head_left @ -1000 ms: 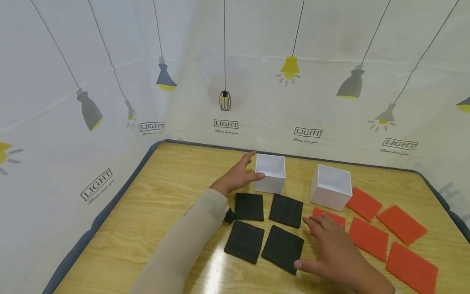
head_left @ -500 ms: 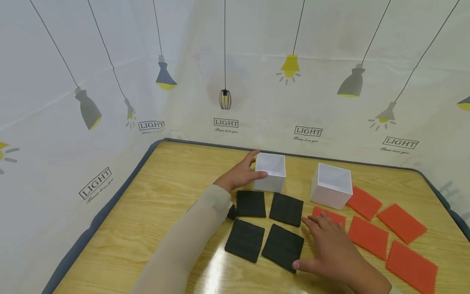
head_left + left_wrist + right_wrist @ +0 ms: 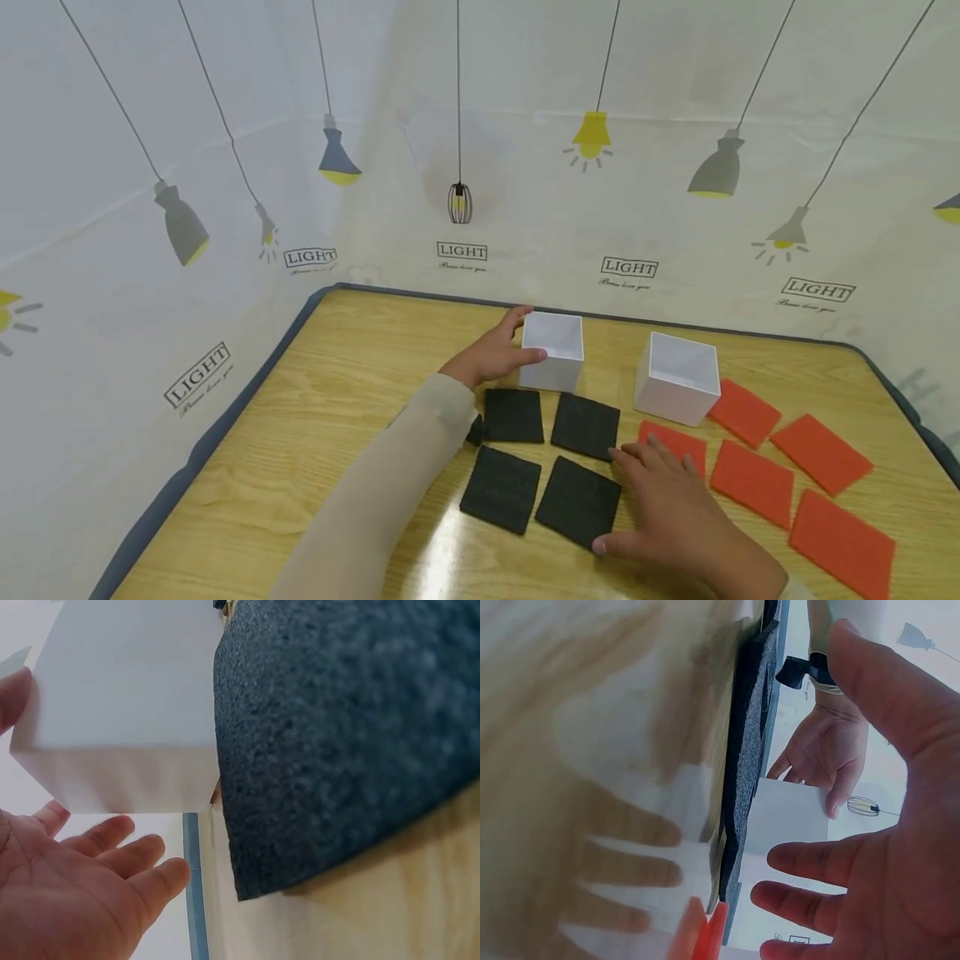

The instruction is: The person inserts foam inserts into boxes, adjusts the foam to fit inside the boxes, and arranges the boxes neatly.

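My left hand [image 3: 497, 353] is at the left side of a white open-topped box [image 3: 551, 375]. Its thumb overlaps the box's front rim in the head view, and its forefinger reaches toward the back left corner. In the left wrist view the other fingers [image 3: 154, 881] are spread and loose beside the box wall. My right hand [image 3: 675, 508] is spread with palm down, holding nothing. Its thumb is right at the corner of the nearest black square sheet [image 3: 577, 502], and its fingers partly cover a red sheet [image 3: 678, 442].
Several black sheets [image 3: 501, 490] lie in two rows in front of the left box. A second white box [image 3: 677, 400] stands to its right, with several red sheets [image 3: 752, 483] around and in front of it. A printed curtain [image 3: 525, 167] rises behind the wooden table [image 3: 337, 375].
My left hand has moved slightly right, closer against the white box. The right hand has shifted a little leftward. Boxes and sheets stay in place.
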Demonstrator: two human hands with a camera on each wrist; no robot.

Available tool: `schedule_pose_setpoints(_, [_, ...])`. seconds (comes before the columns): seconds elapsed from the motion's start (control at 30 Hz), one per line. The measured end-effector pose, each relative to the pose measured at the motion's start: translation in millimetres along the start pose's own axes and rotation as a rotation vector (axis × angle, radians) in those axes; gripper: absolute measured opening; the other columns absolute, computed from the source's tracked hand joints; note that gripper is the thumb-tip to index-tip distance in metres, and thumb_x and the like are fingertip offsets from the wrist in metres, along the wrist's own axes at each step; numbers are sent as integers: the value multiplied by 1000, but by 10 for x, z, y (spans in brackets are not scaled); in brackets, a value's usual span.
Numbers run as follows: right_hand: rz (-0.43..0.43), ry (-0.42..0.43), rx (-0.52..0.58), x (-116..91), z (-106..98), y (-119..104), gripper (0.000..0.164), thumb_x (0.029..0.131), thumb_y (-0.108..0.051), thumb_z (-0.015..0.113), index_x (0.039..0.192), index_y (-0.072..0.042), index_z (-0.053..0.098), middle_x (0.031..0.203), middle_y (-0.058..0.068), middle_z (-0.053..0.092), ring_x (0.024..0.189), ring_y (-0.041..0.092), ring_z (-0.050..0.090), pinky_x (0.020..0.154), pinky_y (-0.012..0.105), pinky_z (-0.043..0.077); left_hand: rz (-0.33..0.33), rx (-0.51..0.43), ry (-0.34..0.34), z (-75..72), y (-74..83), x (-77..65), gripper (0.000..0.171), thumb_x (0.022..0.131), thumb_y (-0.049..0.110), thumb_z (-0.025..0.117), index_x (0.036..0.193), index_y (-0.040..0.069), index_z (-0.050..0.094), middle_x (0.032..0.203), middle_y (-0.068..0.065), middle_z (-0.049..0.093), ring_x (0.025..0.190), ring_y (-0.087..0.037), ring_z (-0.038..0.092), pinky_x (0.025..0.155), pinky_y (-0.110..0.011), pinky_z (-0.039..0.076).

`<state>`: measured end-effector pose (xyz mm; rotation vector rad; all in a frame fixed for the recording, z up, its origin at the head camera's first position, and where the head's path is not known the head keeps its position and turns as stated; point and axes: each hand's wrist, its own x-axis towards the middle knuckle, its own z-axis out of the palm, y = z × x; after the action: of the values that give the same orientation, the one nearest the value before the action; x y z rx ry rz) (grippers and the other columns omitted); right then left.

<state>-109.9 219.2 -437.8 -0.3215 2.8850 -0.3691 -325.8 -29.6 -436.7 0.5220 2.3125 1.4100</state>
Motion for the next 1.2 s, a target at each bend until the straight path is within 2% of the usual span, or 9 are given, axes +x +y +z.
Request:
schedule_pose_setpoints(0.2, [17,-37,-2,19,16,-29,127,54,-92,79,149,-9,58,152,17,53,150,56,32,110,84,23,-2,1,-3,-19,-15,30,93,99,34,76,170,27,15,173,-12,27,157,-35,32,121,-55,36])
schedule_pose_setpoints(0.57, [56,-114,8,26,11,-68,124,56,-89,81,149,-10,57,154,14,51,152,53,29,112,84,17,-7,-17,-12,-21,-38,73,93,99,35,76,169,30,15,172,-12,27,153,-35,37,120,-55,37])
schedule_pose_setpoints(1.0, [87,-149,-11,63,56,-95,122,54,-83,87,146,-8,58,153,14,53,153,53,28,113,83,18,-10,-48,-11,3,-27,41,90,100,30,74,168,30,16,172,-13,28,153,-36,36,121,-54,37])
schedule_pose_setpoints(1.2, [95,-142,-19,76,62,-103,117,54,-76,92,143,-7,59,150,14,54,151,53,31,113,82,21,-14,-52,-10,5,-7,26,89,101,29,73,168,30,15,172,-13,26,157,-36,30,122,-55,35])
